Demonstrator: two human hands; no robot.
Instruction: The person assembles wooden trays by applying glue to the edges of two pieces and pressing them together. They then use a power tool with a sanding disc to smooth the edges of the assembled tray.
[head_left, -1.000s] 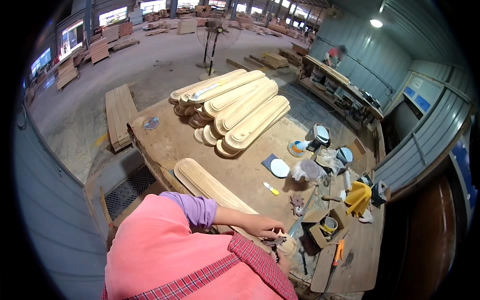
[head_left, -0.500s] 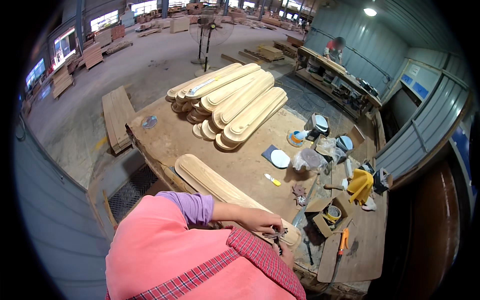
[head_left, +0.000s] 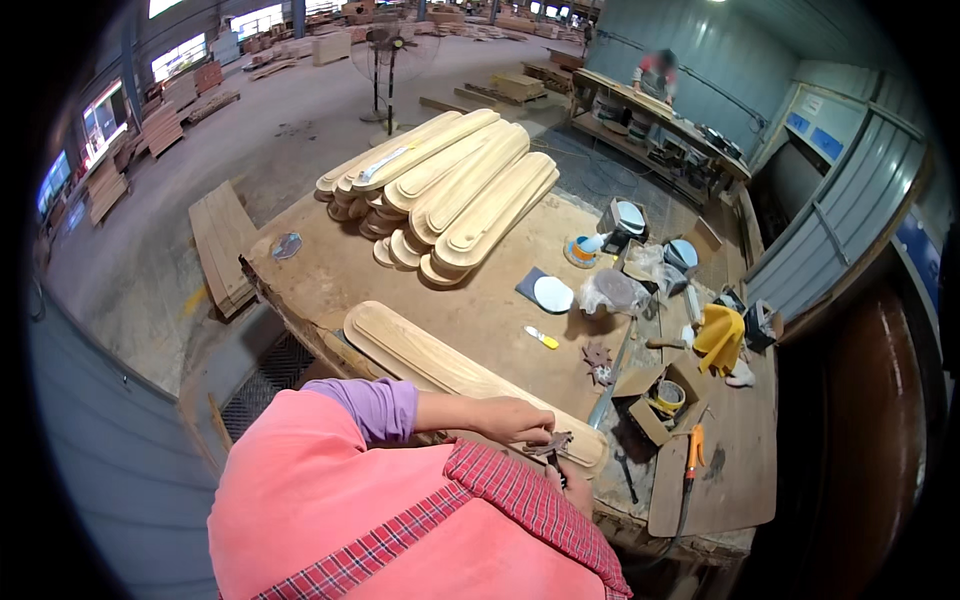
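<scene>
My left hand (head_left: 515,420) reaches across from the left with its fingers closed on a brown, jagged sanding flap piece (head_left: 558,441). Just below it, my right hand (head_left: 574,487) grips a dark tool (head_left: 553,462), whose lower part my apron hides. The flap piece sits at the top of this dark tool. Both hands are over the near right end of a long, round-ended wooden board (head_left: 440,362) with a stepped edge. Another brown star-shaped sanding piece (head_left: 597,362) lies on the table beyond the board.
Several similar boards (head_left: 450,195) are stacked on the worktable (head_left: 330,270). To the right are a yellow-handled scraper (head_left: 541,338), white discs (head_left: 553,294), an open carton (head_left: 655,410), a yellow cloth (head_left: 718,338) and an orange air gun (head_left: 695,450). A person (head_left: 655,77) works at a far bench.
The view has shifted slightly. My left hand has drawn back a little, so the brown flap piece and the dark tool under it show more clearly.
</scene>
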